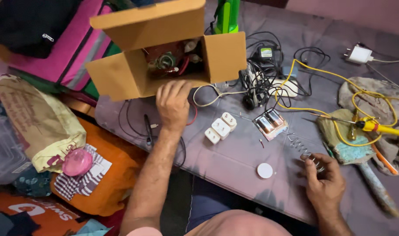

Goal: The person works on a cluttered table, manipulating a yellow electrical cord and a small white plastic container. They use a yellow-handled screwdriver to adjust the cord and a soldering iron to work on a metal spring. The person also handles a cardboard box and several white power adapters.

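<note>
Grey cloth (234, 161); left hand (173, 102) at cardboard box (134, 74); right hand (324, 179) pinching wire spring (302, 146)

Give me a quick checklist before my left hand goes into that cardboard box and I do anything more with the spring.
1. Cardboard box flaps open, opening faces you: ok.
2. Left hand empty, resting at the box's front edge: ok.
3. Right hand grips the metal spring at one end: ok.
4. Soldering iron lies apart from both hands: ok; hot or cold: cannot tell.
5. Box contents tangled, with wires showing: not ok.
6. White adapters clear of both hands: ok.
</note>
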